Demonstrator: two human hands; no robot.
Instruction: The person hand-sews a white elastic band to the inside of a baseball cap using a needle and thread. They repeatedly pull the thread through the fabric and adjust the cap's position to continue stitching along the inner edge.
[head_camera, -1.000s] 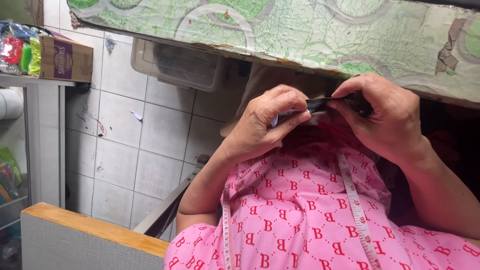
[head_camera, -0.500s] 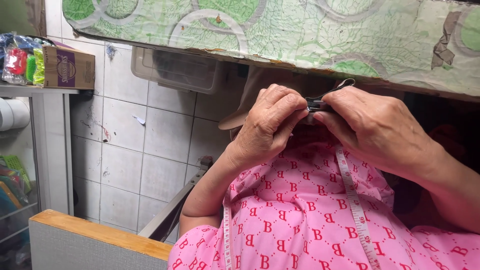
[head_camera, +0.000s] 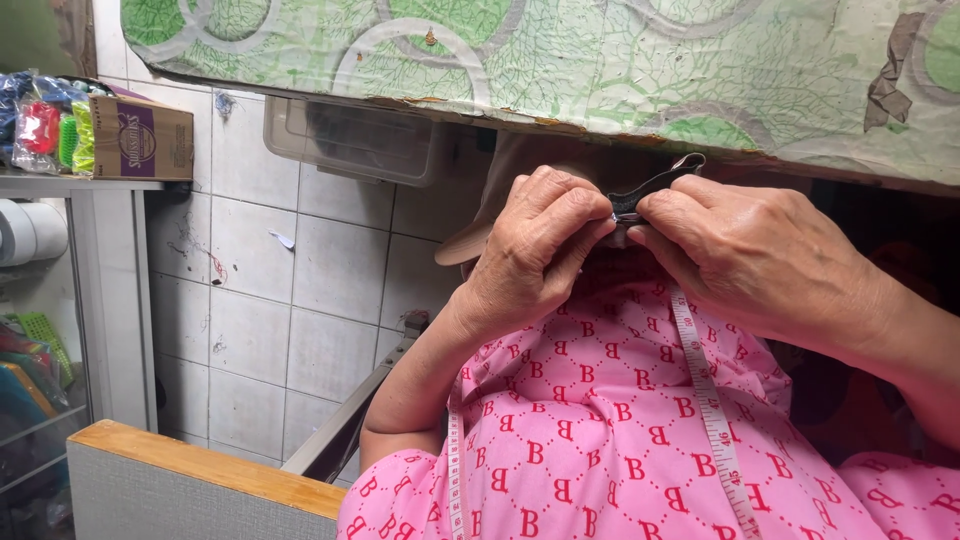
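My left hand (head_camera: 540, 250) and my right hand (head_camera: 760, 265) meet fingertip to fingertip just under the edge of a green patterned tabletop (head_camera: 620, 60). Both pinch a small black tool with a metal loop end (head_camera: 655, 188); most of it is hidden by my fingers. Below my hands lies pink cloth with a red letter print (head_camera: 600, 420). A white tape measure (head_camera: 705, 400) runs down over the cloth.
A clear plastic bin (head_camera: 350, 140) sits under the tabletop against a white tiled wall (head_camera: 270, 290). At left, a shelf holds a cardboard box (head_camera: 140, 135) and coloured packets (head_camera: 40, 125). A wood-edged grey panel (head_camera: 190, 480) stands at bottom left.
Both hands have risen a little toward the tabletop edge, still pinched on the small black tool. Its metal loop now shows above my right fingers.
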